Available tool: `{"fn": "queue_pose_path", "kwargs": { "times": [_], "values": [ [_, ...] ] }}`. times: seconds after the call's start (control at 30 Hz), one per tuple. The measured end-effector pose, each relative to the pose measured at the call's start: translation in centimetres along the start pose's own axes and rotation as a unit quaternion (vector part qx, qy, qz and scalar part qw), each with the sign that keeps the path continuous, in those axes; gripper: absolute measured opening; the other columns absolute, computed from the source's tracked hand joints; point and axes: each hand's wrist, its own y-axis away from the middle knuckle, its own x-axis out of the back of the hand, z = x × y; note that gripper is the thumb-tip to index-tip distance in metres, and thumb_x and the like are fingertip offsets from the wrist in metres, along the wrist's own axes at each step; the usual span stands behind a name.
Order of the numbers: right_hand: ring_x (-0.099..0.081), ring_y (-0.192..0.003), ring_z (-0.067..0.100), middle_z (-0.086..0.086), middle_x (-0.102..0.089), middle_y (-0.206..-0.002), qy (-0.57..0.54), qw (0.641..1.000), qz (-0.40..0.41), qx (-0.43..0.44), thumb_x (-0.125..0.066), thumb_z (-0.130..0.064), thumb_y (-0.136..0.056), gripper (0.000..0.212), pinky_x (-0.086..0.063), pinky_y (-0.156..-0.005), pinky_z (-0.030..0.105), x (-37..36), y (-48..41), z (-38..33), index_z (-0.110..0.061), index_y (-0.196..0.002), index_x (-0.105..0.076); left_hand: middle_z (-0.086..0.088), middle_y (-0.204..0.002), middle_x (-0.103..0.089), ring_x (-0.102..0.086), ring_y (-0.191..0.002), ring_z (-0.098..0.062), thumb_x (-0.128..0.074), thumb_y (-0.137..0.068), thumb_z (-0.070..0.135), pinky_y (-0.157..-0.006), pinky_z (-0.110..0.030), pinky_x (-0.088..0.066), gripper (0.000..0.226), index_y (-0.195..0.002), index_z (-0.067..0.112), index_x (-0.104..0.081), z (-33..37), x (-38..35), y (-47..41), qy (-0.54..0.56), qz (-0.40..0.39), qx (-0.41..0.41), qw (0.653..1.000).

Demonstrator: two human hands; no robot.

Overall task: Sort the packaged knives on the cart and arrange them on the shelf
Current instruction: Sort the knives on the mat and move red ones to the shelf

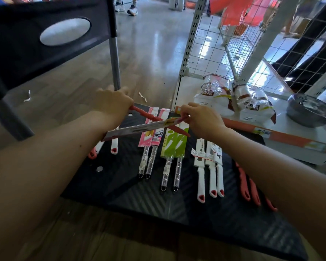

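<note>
The left hand grips a red knife; the right hand pinches a sleeved knife crossing it. Bare cart at 6 o'clock; shelf edge at 3 o'clock.

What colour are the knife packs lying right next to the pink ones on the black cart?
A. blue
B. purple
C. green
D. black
C: the two green packs lie side by side just to the right of the pink packs on the cart.
</note>
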Motion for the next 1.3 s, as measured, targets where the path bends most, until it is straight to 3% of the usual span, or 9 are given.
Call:
{"fn": "queue_pose_path", "kwargs": {
  "times": [0.23,0.43,0.63,0.8,0.93,1.0,1.07,1.17,1.3],
  "values": [
    [-0.054,-0.087,0.023,0.004,-0.058,-0.108,-0.027,0.999,-0.005,-0.031,-0.049,-0.016,-0.094,0.017,-0.032,-0.066,0.027,0.4,0.5,0.3,-0.014,-0.108,-0.056,-0.012,-0.118,-0.055,-0.053,-0.106,-0.033,-0.056,-0.091,0.020,-0.087,-0.040,-0.047,0.026,-0.114,0.013,-0.066,-0.5,-2.1,-0.7,0.157,-0.031,0.064,0.985],
    [-0.055,-0.093,0.026,0.005,-0.060,-0.108,-0.033,0.995,-0.010,-0.097,-0.051,-0.011,-0.091,0.017,-0.035,-0.069,0.029,0.1,0.3,1.8,-0.016,-0.106,-0.057,-0.012,-0.104,-0.061,-0.058,-0.094,-0.035,-0.061,-0.086,0.023,-0.076,-0.035,-0.047,0.008,-0.089,0.020,-0.067,-0.4,-2.8,0.2,0.290,-0.040,0.140,0.946],
    [-0.058,-0.089,0.024,0.004,-0.063,-0.098,-0.114,0.975,-0.051,-0.184,-0.050,-0.016,-0.090,0.021,-0.048,-0.076,0.034,-0.7,0.2,0.5,-0.020,-0.109,-0.057,-0.007,-0.095,-0.060,-0.056,-0.087,-0.025,-0.060,-0.088,0.024,-0.076,-0.034,-0.047,0.021,-0.107,0.016,-0.069,1.7,-2.2,0.1,0.401,-0.092,0.207,0.888],
    [-0.062,-0.059,0.022,0.005,-0.061,-0.076,-0.405,0.868,-0.080,-0.275,-0.047,-0.011,-0.091,0.025,-0.060,-0.065,0.037,-1.4,-0.3,-2.2,-0.017,-0.113,-0.058,-0.007,-0.084,-0.060,-0.061,-0.074,-0.023,-0.059,-0.089,0.027,-0.073,-0.033,-0.051,0.023,-0.105,0.012,-0.066,3.8,-2.4,0.6,0.559,-0.121,0.274,0.773],
    [-0.057,-0.050,0.019,0.006,-0.056,-0.078,-0.521,0.785,-0.115,-0.315,-0.043,-0.007,-0.094,0.029,-0.058,-0.053,0.031,-2.2,-0.8,-3.7,-0.016,-0.119,-0.055,-0.012,-0.090,-0.061,-0.061,-0.082,-0.027,-0.062,-0.087,0.024,-0.085,-0.039,-0.054,0.025,-0.105,0.006,-0.064,3.7,-3.2,0.2,0.610,-0.123,0.327,0.712],
    [-0.056,-0.050,0.017,0.005,-0.054,-0.083,-0.552,0.756,-0.136,-0.325,-0.043,-0.008,-0.096,0.029,-0.056,-0.045,0.027,-2.6,-0.9,-4.4,-0.015,-0.123,-0.053,-0.010,-0.081,-0.059,-0.057,-0.075,-0.023,-0.062,-0.088,0.022,-0.075,-0.036,-0.054,0.022,-0.102,0.006,-0.062,3.5,-3.7,0.3,0.622,-0.132,0.337,0.694],
    [-0.056,-0.053,0.017,0.004,-0.054,-0.084,-0.563,0.741,-0.161,-0.328,-0.047,-0.009,-0.096,0.027,-0.056,-0.045,0.027,-2.9,-0.9,-5.0,-0.014,-0.121,-0.052,-0.010,-0.085,-0.060,-0.053,-0.068,-0.019,-0.062,-0.088,0.022,-0.061,-0.031,-0.047,0.020,-0.102,0.009,-0.060,3.4,-4.1,0.3,0.625,-0.148,0.348,0.683],
    [-0.058,-0.057,0.017,0.007,-0.054,-0.082,-0.563,0.730,-0.208,-0.326,-0.047,-0.006,-0.095,0.028,-0.055,-0.046,0.026,-3.5,-0.9,-5.9,-0.009,-0.122,-0.050,-0.013,-0.100,-0.062,-0.060,-0.081,-0.023,-0.064,-0.086,0.022,-0.067,-0.031,-0.053,0.032,-0.112,0.004,-0.060,3.3,-4.8,0.1,0.635,-0.160,0.371,0.658],
    [-0.056,-0.054,0.015,0.010,-0.053,-0.071,-0.535,0.734,-0.239,-0.343,-0.039,-0.001,-0.097,0.026,-0.054,-0.044,0.026,-4.8,-1.4,-7.0,0.002,-0.122,-0.047,-0.012,-0.098,-0.062,-0.059,-0.067,-0.019,-0.063,-0.086,0.022,-0.041,-0.024,-0.037,0.033,-0.114,0.005,-0.057,3.1,-5.3,-0.3,0.632,-0.179,0.360,0.662]
  ]
}}
